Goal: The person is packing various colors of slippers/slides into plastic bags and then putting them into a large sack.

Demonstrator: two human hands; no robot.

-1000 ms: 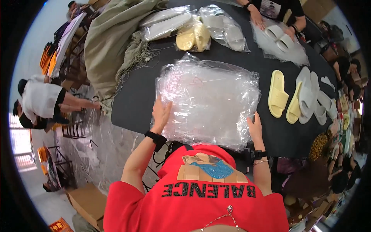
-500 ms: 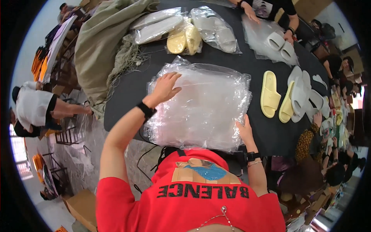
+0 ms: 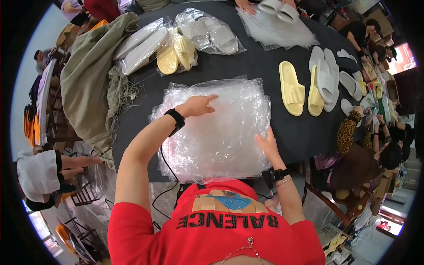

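Many clear bags (image 3: 229, 141) lie stacked at the tabletop's (image 3: 298, 139) near edge. From where I stand, the left hand (image 3: 198, 106) is over them, half open, forefinger extended, gripping nothing; whether it touches them I can't tell. The right hand (image 3: 268, 143) is open at their right side, thumb apart, empty. Yellow slippers (image 3: 291, 88) sit toward the right edge.

Bag stack (image 3: 225, 143) pt. hidden by L hand (image 3: 197, 106).
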